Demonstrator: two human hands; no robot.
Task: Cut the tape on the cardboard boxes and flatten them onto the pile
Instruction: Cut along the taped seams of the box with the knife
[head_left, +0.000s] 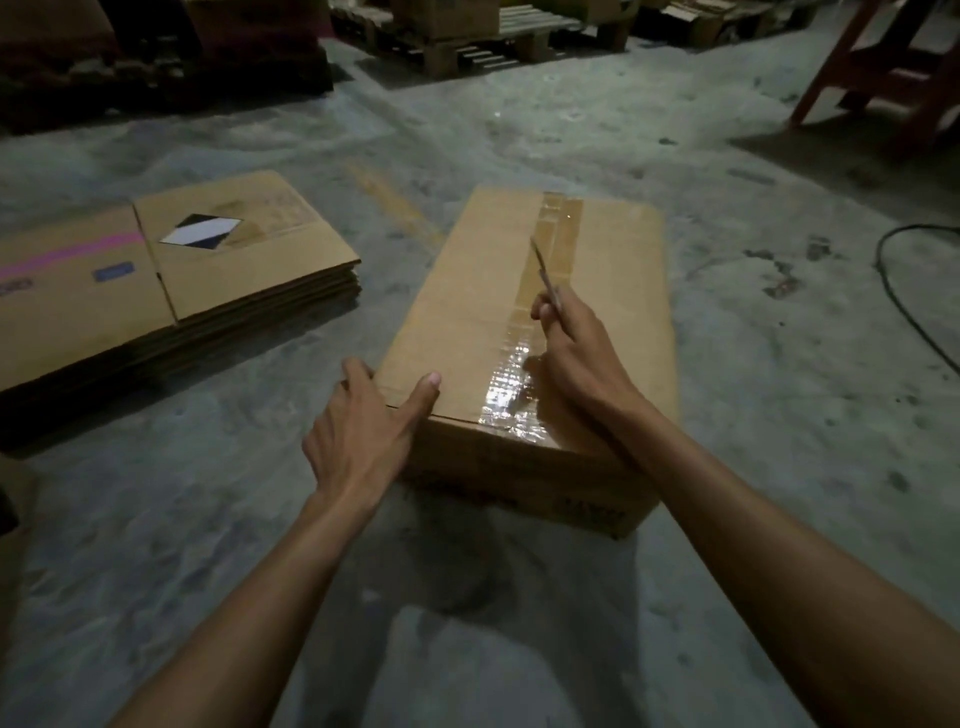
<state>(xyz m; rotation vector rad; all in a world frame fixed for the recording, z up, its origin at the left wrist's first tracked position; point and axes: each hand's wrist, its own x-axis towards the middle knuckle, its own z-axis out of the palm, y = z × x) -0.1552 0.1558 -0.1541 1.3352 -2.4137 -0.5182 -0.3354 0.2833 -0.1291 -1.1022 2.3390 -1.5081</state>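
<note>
A closed cardboard box (467, 291) stands on the concrete floor in front of me. A strip of clear tape (545, 270) runs along the middle seam of its top. My right hand (576, 353) rests on the box top and holds a thin blade (543, 270) that points away from me over the tape. My left hand (369, 436) grips the near left corner of the box, thumb on top. To the left lies a pile of flattened cardboard boxes (218, 291), the top one bearing a black and white diamond label.
Wooden pallets (483, 36) with boxes stand at the back. A red frame (883, 67) stands at the upper right. A black cable (898, 301) curves across the floor on the right. Dark stacked goods sit at the upper left.
</note>
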